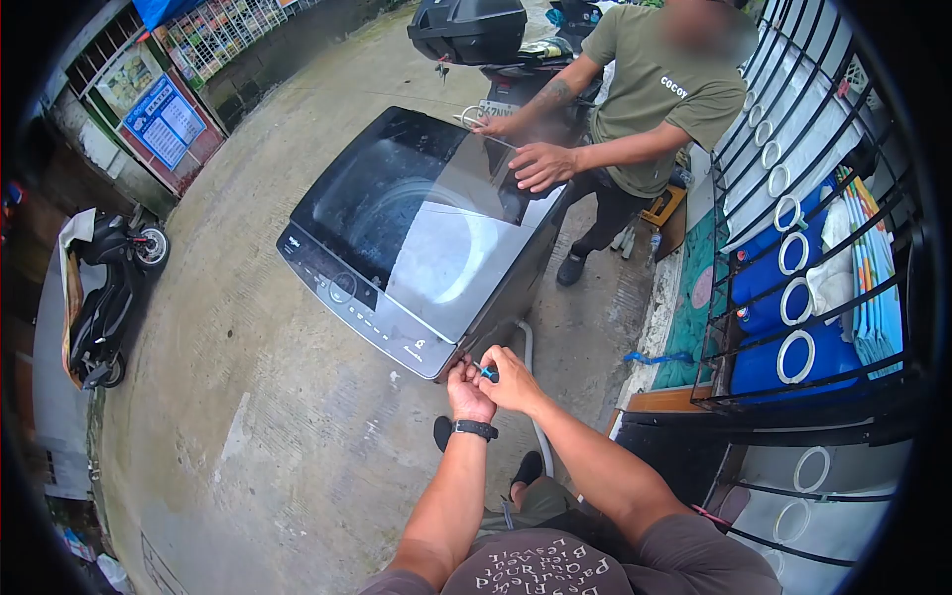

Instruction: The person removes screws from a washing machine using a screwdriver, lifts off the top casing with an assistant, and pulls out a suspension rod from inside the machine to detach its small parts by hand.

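Note:
A dark top-loading washing machine (402, 332) with a glossy see-through lid stands in front of me, its near corner at my hands. My right hand (516, 382) is closed around the small teal-and-black handle of a screwdriver (489, 374), whose thin shaft points towards the machine's corner. Just to its left, my left hand (470, 397), with a dark watch at the wrist, has its fingers pinched by that corner near the shaft. What those fingertips hold is hidden. A grey hose (528, 347) runs down beside the machine to the ground.
Across the machine, another person (650, 99) rests both hands at its far edge, one holding a pale looped cable (466, 116). A motorcycle with a black top box (466, 30) stands behind. Barred racks with blue containers (793, 367) line the right; a scooter (114, 288) is at left.

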Action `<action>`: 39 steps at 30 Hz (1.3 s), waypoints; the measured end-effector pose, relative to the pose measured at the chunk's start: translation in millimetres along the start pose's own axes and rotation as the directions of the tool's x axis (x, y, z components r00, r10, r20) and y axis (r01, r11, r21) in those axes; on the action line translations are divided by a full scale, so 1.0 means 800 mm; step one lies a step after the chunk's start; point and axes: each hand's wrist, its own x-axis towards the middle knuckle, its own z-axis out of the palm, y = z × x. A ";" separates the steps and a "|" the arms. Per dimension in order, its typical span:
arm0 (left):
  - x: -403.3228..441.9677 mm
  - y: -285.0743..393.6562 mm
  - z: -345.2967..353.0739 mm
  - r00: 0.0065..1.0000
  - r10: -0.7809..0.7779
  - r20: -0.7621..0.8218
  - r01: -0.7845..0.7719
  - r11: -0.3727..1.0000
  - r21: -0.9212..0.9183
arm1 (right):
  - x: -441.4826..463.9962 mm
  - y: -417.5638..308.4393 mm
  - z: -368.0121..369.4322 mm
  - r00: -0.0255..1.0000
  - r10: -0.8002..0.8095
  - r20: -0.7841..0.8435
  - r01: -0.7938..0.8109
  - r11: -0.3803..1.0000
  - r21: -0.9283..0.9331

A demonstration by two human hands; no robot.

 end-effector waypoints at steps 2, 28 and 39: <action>0.000 -0.004 0.004 0.999 0.023 -0.047 -0.024 1.000 -0.013 | 0.002 0.005 -0.004 1.000 -0.013 0.018 0.012 1.000 0.026; -0.038 0.061 -0.052 0.984 -0.118 -0.131 0.154 0.936 0.315 | 0.017 -0.020 0.058 0.960 0.187 -0.211 -0.219 0.966 -0.139; -0.091 0.064 0.048 0.943 -0.278 -0.182 0.329 0.860 0.390 | -0.049 -0.088 0.011 0.984 -0.178 -0.028 0.160 0.934 -0.319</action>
